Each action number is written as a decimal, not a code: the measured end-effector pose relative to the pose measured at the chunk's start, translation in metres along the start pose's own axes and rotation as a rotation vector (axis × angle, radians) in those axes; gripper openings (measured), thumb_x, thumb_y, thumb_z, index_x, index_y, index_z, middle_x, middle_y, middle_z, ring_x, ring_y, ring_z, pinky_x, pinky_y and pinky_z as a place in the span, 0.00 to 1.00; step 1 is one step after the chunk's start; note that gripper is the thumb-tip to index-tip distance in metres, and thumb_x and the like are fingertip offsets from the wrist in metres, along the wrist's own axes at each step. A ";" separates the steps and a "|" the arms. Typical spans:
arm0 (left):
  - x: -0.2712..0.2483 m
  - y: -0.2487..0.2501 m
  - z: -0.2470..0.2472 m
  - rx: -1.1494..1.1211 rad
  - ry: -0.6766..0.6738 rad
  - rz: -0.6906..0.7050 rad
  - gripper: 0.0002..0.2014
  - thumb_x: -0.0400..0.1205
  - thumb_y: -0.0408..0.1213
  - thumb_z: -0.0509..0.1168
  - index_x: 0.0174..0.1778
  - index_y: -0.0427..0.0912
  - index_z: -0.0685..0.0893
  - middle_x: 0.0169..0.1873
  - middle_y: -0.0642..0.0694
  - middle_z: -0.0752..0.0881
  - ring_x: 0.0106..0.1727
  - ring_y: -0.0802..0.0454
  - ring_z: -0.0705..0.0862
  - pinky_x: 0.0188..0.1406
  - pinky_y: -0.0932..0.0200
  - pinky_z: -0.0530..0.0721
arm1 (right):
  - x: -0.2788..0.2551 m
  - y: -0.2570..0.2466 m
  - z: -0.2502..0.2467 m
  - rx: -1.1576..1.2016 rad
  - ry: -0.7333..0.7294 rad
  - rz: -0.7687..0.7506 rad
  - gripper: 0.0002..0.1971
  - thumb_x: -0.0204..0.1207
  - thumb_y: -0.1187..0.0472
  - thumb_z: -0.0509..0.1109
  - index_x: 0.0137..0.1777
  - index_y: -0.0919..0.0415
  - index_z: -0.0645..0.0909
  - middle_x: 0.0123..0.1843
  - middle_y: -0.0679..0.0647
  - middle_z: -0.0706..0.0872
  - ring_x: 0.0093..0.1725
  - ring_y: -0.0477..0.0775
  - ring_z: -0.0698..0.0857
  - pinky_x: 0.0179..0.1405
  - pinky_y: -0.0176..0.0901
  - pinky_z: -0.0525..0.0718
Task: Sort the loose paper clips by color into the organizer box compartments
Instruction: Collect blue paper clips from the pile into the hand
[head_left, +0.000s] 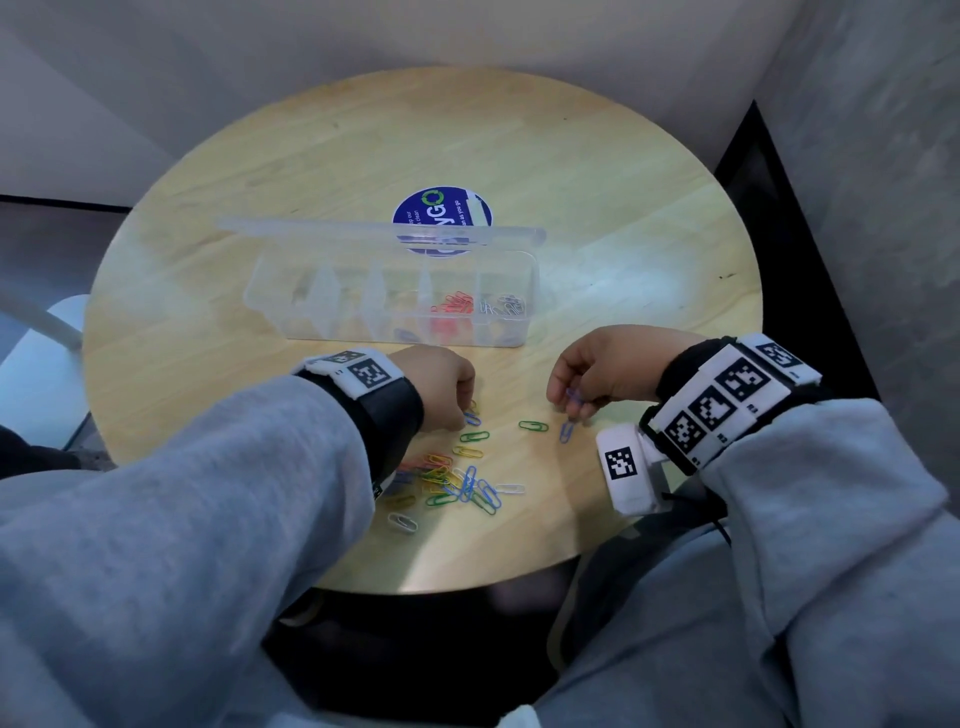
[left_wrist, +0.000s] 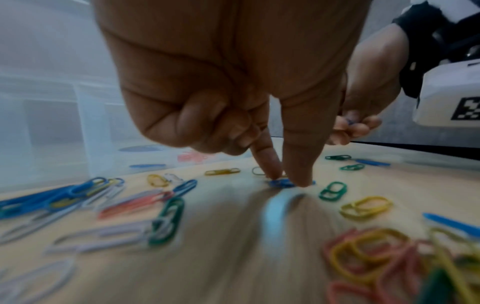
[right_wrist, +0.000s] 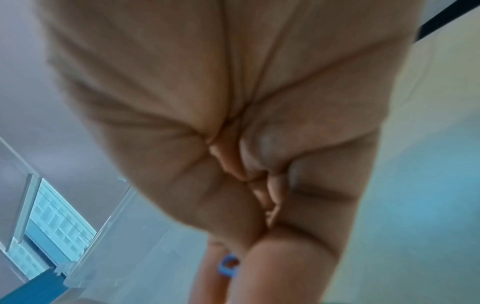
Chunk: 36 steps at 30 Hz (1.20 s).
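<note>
A clear organizer box (head_left: 291, 312) stands open mid-table, with red clips (head_left: 453, 306) in one compartment and white clips (head_left: 503, 306) in the rightmost. Loose mixed-colour clips (head_left: 452, 483) lie in a pile near the front edge. My left hand (head_left: 467, 414) is down just beyond the pile. Its thumb and forefinger tips pinch a blue clip (left_wrist: 279, 183) that lies flat on the table, the left hand (left_wrist: 288, 182) otherwise curled. My right hand (head_left: 571, 404) hovers to the right and pinches a blue clip (right_wrist: 225, 268) between thumb and fingers (right_wrist: 215, 283).
The round wooden table (head_left: 623, 234) has a blue sticker (head_left: 441, 208) behind the box's raised lid (head_left: 363, 228). A green clip (head_left: 533, 426) and a blue clip (head_left: 566, 431) lie apart under the right hand. Walls close in behind and to the right.
</note>
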<state>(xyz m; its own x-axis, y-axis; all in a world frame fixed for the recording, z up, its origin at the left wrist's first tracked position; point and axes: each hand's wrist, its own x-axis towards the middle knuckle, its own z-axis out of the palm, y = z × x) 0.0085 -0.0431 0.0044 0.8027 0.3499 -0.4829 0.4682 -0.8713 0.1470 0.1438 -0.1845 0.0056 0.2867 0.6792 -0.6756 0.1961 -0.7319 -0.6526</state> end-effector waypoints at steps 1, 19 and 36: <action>0.000 0.001 0.001 0.004 0.001 -0.005 0.04 0.76 0.39 0.68 0.45 0.51 0.82 0.30 0.56 0.71 0.42 0.53 0.74 0.24 0.65 0.61 | -0.001 0.000 0.000 -0.020 -0.018 0.003 0.17 0.75 0.81 0.54 0.40 0.64 0.80 0.36 0.58 0.83 0.34 0.52 0.82 0.27 0.28 0.83; -0.016 -0.022 -0.006 -0.610 -0.134 -0.075 0.13 0.71 0.33 0.72 0.25 0.46 0.75 0.25 0.49 0.78 0.27 0.53 0.71 0.29 0.62 0.68 | -0.009 0.002 0.024 -0.604 0.144 0.122 0.09 0.69 0.62 0.70 0.43 0.44 0.79 0.41 0.44 0.80 0.41 0.51 0.81 0.39 0.41 0.77; -0.056 -0.056 -0.001 -1.332 -0.081 -0.237 0.14 0.79 0.24 0.51 0.32 0.38 0.76 0.20 0.47 0.69 0.13 0.59 0.68 0.13 0.71 0.61 | -0.033 -0.022 0.050 -0.073 0.331 -0.034 0.05 0.74 0.66 0.70 0.40 0.55 0.80 0.31 0.51 0.79 0.28 0.50 0.76 0.32 0.38 0.76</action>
<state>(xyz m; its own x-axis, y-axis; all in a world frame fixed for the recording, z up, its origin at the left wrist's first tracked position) -0.0623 -0.0138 0.0241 0.6516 0.3827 -0.6549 0.6268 0.2146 0.7490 0.0828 -0.1884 0.0248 0.5654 0.6574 -0.4980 0.2742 -0.7193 -0.6382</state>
